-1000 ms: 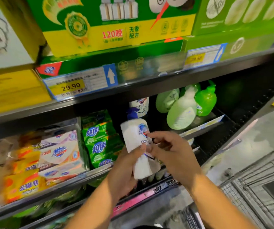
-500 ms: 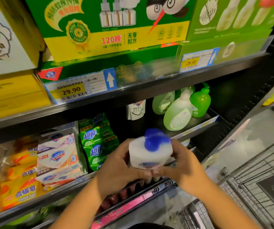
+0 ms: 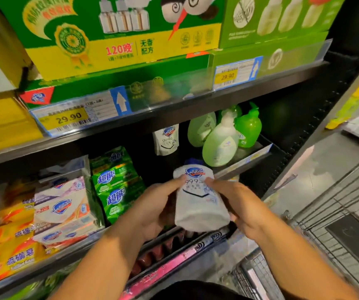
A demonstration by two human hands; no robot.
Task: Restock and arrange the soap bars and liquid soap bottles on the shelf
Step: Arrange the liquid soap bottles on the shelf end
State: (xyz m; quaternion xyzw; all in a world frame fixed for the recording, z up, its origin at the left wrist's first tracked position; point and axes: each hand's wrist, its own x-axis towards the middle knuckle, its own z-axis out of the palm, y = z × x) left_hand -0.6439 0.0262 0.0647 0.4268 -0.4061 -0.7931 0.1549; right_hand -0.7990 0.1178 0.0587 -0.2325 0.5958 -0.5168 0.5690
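Observation:
A white liquid soap bottle (image 3: 198,204) with a blue cap is held in front of the middle shelf (image 3: 70,254), label facing me, cap pointing away. My left hand (image 3: 154,206) grips its left side and my right hand (image 3: 237,204) grips its right side. A second white bottle of the same kind (image 3: 166,139) stands deep on the shelf. Three green pump bottles (image 3: 222,141) stand to its right. Green soap bar packs (image 3: 116,182) and white soap bar packs (image 3: 61,204) are stacked to the left, with yellow soap packs (image 3: 9,254) further left.
The upper shelf carries large green boxes (image 3: 120,33) above price tags (image 3: 70,118). A lower shelf (image 3: 174,256) with a pink edge strip sits below my hands. A wire shopping cart (image 3: 336,224) stands at the right on the grey floor.
The bottle was tipped with its blue cap toward me; now it is turned back so the label faces me and the cap points into the shelf. Both hands still hold it.

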